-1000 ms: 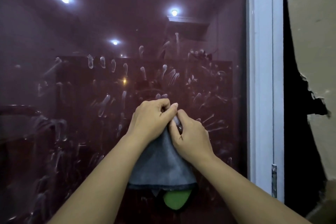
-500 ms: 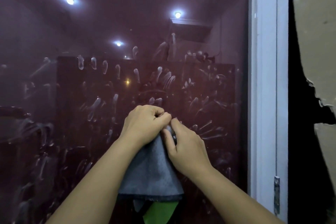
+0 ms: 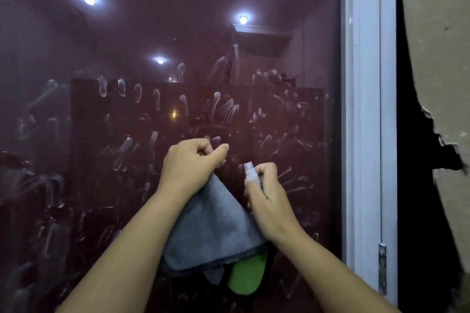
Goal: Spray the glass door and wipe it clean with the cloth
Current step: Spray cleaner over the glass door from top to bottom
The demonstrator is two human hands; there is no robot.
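Observation:
The dark glass door [image 3: 142, 40] fills the view and is covered with whitish finger smears across its middle. My left hand [image 3: 189, 165] grips the top of a grey cloth [image 3: 216, 231], which hangs down in a cone in front of the glass. A green object [image 3: 245, 279] sticks out below the cloth's hem, with the rest of it hidden. My right hand [image 3: 269, 201] is just right of the cloth and pinches a small translucent white cap [image 3: 249, 173] between thumb and fingers. The two hands are a short gap apart.
The door's white frame [image 3: 366, 109] runs down the right side, with a metal hinge plate [image 3: 382, 267] low on it. Beyond it are a dark gap and a beige wall [image 3: 437, 58] with broken plaster. Ceiling lights reflect in the glass.
My hands were pressed together at the top of the cloth. The right hand has pulled away to the right and the white cap now shows in its fingers.

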